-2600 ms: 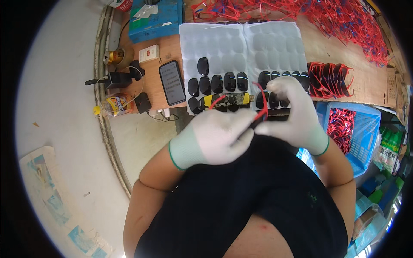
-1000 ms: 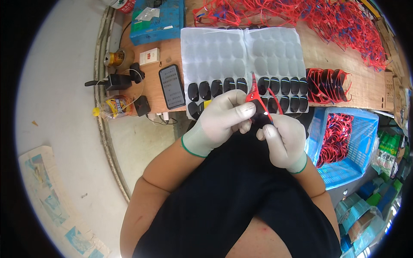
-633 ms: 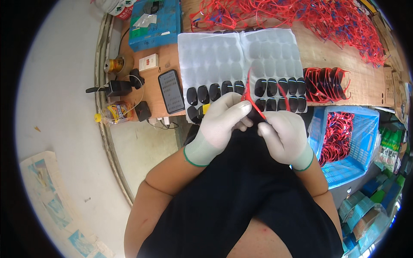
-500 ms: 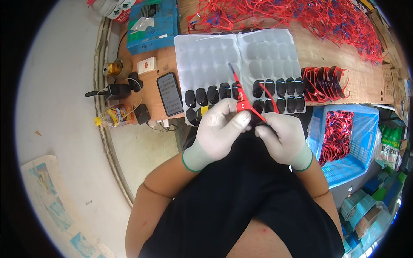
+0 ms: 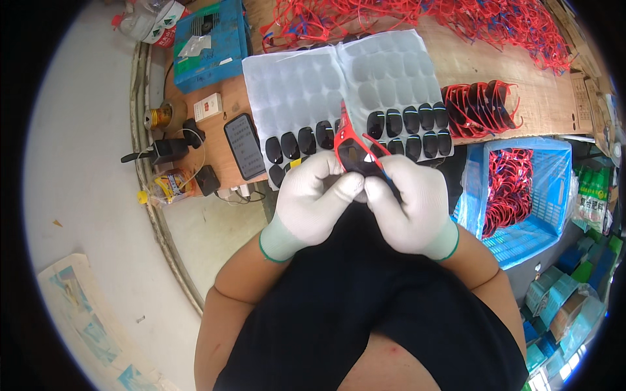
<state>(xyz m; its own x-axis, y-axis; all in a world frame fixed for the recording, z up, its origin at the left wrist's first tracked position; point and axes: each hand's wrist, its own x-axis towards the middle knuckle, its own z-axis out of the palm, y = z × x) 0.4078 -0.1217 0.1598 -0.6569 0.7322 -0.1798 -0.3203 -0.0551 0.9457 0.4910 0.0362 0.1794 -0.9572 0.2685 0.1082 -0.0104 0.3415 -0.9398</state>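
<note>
A pair of red-framed sunglasses [image 5: 343,138] is held between my two white-gloved hands in front of my body, its temples pointing away from me. My left hand [image 5: 319,195] pinches one side of the frame, with the thumb near a dark lens. On the other side my right hand [image 5: 409,201] grips it, its thumb close to the left one. A dark lens shows inside the frame; the fingers hide much of the lower part. Just beyond lie rows of loose dark lenses [image 5: 393,122] on a white sheet [image 5: 293,91], the farther rows covered by a translucent layer.
A phone [image 5: 243,147], a small white box [image 5: 207,107] and a blue case [image 5: 215,49] are at left. Red frames [image 5: 502,29] heap at the back, with a row of red sunglasses [image 5: 479,111] at right. A blue crate [image 5: 548,195] below holds more.
The sunglasses have turned in my hands, so a lens now faces up into view. Both hands have drawn closer together, thumbs almost touching. The whole view has shifted slightly.
</note>
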